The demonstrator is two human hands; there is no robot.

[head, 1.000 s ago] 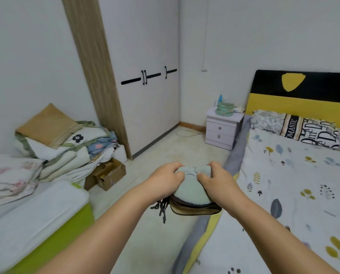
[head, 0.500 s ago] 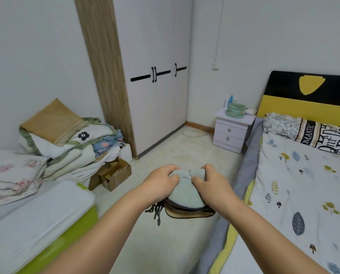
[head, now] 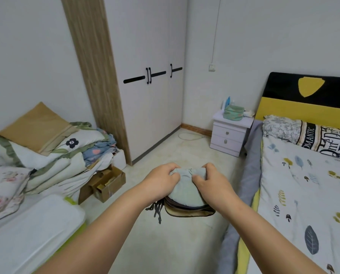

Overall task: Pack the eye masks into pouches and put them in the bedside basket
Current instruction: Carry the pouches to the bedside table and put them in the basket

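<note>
A stack of pouches [head: 187, 196] is held in front of me over the floor, a pale green one on top and brown ones beneath, with dark drawstrings [head: 156, 209] dangling at the left. My left hand [head: 159, 181] grips the stack's left top edge and my right hand [head: 211, 182] grips the right. No eye masks are visible; whatever the pouches hold is hidden. The green bedside basket [head: 233, 113] stands on the white nightstand [head: 229, 135] far ahead by the bed's headboard.
The bed [head: 307, 194] with a patterned sheet runs along my right. A white wardrobe [head: 149, 86] stands ahead left. Folded bedding [head: 52, 147], a cardboard box [head: 106, 183] and a white-lidded green bin [head: 32, 234] line the left. Beige floor [head: 189, 153] leads to the nightstand.
The view has moved forward and turned slightly left; the nightstand and basket appear nearer. Both hands keep the same hold on the pouch stack.
</note>
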